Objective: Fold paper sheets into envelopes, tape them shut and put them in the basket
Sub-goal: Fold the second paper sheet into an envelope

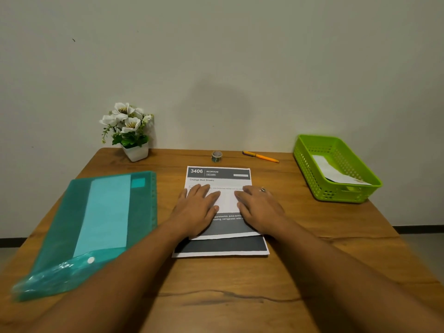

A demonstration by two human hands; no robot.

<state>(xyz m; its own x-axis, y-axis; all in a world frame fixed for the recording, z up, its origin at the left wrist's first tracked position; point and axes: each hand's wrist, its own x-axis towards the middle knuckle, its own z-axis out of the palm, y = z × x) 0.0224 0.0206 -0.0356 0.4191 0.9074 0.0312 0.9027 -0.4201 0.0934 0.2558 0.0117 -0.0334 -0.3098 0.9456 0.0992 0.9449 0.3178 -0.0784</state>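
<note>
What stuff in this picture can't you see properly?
Head view only:
- Middle lines of the paper sheet: covered by the left hand and right hand.
- Its small print: too tiny and blurred to read.
- The folded paper in the basket: lower edge hidden behind the basket wall; any tape cannot be told.
- The folder: near corner blurred; sheet count inside unclear.
- The tape roll: too small to judge what is left.

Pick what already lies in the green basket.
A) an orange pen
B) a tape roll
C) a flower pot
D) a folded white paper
D: a folded white paper lies in the basket, while the pen and tape sit on the table.
</note>
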